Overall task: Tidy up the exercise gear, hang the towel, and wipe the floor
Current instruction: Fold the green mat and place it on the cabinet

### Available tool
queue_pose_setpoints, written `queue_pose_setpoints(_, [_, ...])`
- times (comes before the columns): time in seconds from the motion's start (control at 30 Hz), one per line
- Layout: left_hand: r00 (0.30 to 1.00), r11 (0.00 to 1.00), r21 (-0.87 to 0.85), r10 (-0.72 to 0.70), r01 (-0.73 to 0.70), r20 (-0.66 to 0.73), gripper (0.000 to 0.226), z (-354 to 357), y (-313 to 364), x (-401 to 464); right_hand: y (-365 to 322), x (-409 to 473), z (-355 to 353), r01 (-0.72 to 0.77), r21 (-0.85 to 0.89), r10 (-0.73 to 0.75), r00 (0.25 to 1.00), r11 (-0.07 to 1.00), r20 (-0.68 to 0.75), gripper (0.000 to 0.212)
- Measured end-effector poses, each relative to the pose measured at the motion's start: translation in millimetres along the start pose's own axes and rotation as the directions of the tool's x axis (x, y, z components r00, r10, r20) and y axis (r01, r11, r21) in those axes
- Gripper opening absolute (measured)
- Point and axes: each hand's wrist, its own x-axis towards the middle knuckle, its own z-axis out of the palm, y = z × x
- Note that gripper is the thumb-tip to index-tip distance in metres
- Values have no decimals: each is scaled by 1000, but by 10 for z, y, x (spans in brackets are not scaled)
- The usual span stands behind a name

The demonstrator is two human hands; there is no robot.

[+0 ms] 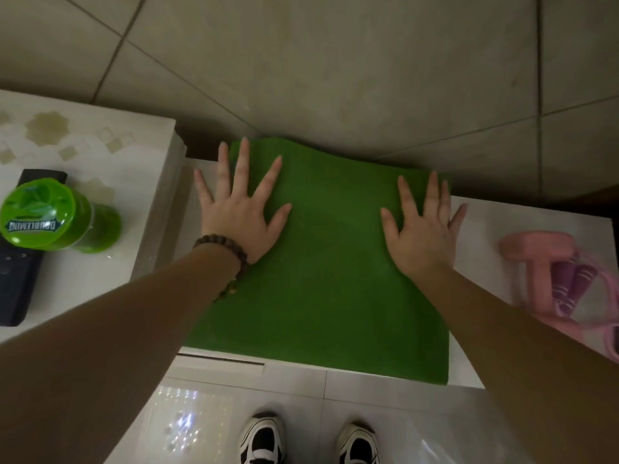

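A folded green towel (pixel 321 272) lies flat on a low white ledge (pixel 482 229) against the tiled wall, its front edge hanging slightly over. My left hand (pixel 239 209) presses flat on the towel's left part, fingers spread, a bead bracelet on the wrist. On the towel's right part rests my right hand (pixel 423 226), also flat with fingers apart. Neither hand grips anything. A pink dumbbell (pixel 539 259) and a skipping rope with purple handles (pixel 576 286) lie on the ledge at the right.
A higher white counter (pixel 110 152) at the left carries a green plastic canister (pixel 50 216) and a black remote (pixel 18 279). Below the ledge is glossy white floor (pixel 201 426), where my two black-and-white shoes (pixel 308 440) stand.
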Motion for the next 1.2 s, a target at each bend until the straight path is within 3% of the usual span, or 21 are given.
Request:
queue_pose_setpoints(0.1, [996,997,-80,-6,13,89,71,159,-26,104,12,45,96,-11,1,11,1000,1000,19,63])
queue_pose_setpoints(0.33, [996,997,-80,2,6,93,74,120,-34,82,63,40,-49,23,109,-37,992,994,125,65])
queue_pose_setpoints(0.43, [994,998,-64,-6,13,105,76,-28,-16,-240,131,-395,-232,62,183,-68,997,981,22,68])
queue_pose_setpoints(0.5, [995,998,-64,-9,15,98,78,-74,18,-679,127,-915,-284,105,143,-102,994,984,-26,70])
queue_pose_setpoints(0.63, [995,993,-100,-54,63,85,81,141,75,-1368,136,-1597,19,127,30,-128,990,991,51,74])
queue_pose_setpoints(0.73, [990,991,-97,-85,96,110,82,375,80,-1405,144,-1584,267,87,-33,-82,989,996,121,75])
queue_pose_setpoints(0.93, [991,992,-81,-92,100,96,82,474,86,-1368,144,-1543,372,93,-28,-89,991,995,98,74])
queue_pose_setpoints(1.2, [968,990,-76,-96,117,234,77,-70,110,-1384,135,-1531,-142,81,26,-85,964,996,253,65])
